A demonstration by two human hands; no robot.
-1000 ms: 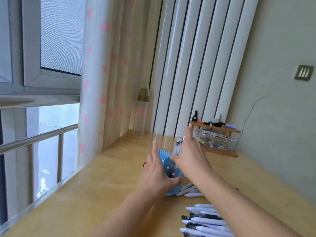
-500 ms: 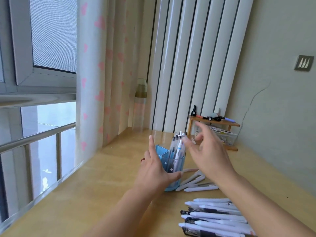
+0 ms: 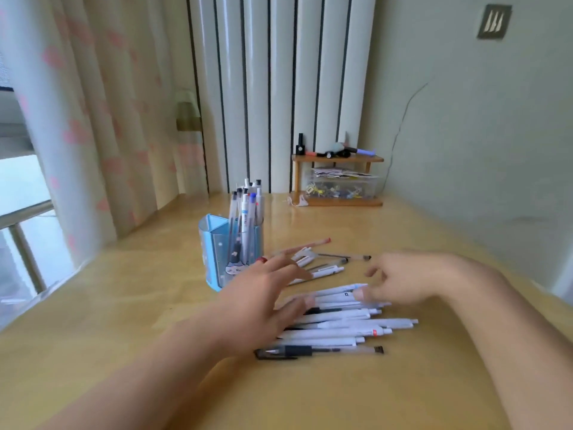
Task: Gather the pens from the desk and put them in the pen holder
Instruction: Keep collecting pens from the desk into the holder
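A: Where are the pens lying?

B: Most are lying in a row (image 3: 338, 321) on the desk (image 3: 130, 305), side by side, tips pointing right. A black-gripped one (image 3: 316, 350) is sitting nearest the camera. A smaller scatter (image 3: 322, 262) is lying just behind the row, to the right of the holder (image 3: 231, 254).

A: And the holder?

B: It is standing upright on the desk, blue and see-through, with a bunch of pens (image 3: 246, 206) sticking out of the top.

A: What are the hands doing?

B: The left hand (image 3: 263, 293) is hanging over the left end of the row, fingers spread and fairly straight, gripping nothing. It is blurred, so I cannot tell whether the fingertips are touching a pen. The right hand (image 3: 400, 280) is hovering over the far end of the row, fingers loosely curled, thumb close to a white pen (image 3: 341, 290); nothing is visibly pinched.

A: Anything else around?

B: A small wooden shelf (image 3: 338, 181) is standing at the back by the wall, with a clear box of bits under it, and a curtain (image 3: 93, 119) is hanging on the left.
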